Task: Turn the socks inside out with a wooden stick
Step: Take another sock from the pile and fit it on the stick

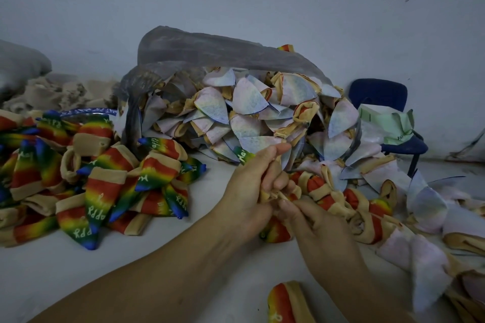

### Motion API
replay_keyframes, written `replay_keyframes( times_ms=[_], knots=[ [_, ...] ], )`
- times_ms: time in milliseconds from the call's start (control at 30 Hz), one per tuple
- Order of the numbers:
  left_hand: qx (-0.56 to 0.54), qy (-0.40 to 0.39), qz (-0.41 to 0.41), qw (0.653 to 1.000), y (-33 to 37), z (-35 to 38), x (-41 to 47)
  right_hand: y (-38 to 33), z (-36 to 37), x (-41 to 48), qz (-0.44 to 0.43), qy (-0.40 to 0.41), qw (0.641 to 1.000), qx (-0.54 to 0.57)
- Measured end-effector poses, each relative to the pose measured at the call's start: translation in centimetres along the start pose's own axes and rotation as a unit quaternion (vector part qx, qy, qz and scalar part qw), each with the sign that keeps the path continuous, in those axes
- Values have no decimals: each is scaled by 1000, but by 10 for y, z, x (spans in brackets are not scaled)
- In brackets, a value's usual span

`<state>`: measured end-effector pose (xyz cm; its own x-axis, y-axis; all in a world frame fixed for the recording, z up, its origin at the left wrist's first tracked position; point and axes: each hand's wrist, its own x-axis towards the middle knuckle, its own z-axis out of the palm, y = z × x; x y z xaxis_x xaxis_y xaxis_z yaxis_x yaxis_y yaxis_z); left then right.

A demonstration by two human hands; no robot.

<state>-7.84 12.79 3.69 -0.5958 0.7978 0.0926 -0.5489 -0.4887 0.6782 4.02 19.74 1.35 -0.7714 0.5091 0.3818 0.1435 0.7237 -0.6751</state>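
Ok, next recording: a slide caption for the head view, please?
The left hand and right hand grip a sock, rainbow socks piled left, bag spilling pale socks behind.

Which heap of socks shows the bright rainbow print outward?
The rainbow sock heap at the left of the table; the pale socks spilling from the grey plastic bag show only washed-out sides.

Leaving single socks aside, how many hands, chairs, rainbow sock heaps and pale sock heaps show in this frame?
Hands: 2, left hand and right hand, both gripping one sock
Blue chair: 1
Rainbow sock heap, on the left: 1
Pale sock heap: 1
Total: 5
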Motion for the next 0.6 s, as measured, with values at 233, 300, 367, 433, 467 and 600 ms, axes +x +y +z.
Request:
replay_keyframes(
  times_ms=[233, 300, 367, 433, 467, 600],
  knots=[
    [-18, 11, -48, 999, 13, -2, 4, 6, -28, 8, -78, 5, 980, -183],
    [-37, 26, -59, 997, 21, 0, 4, 10, -39, 11, -113, 10, 967, -226],
    [-36, 39, -65, 996, 25, 0, 3, 13, -45, 14, -142, 13, 960, -240],
    [-18, 37, -66, 997, 25, 0, 1, 9, -47, 15, -157, 7, 958, -238],
    [-5, 37, -64, 997, 23, 0, 1, 6, -46, 14, -158, 7, 959, -236],
    [114, 54, -2, 992, 11, 2, -1, -5, -33, 4, -118, -21, 965, -232]
  ],
)
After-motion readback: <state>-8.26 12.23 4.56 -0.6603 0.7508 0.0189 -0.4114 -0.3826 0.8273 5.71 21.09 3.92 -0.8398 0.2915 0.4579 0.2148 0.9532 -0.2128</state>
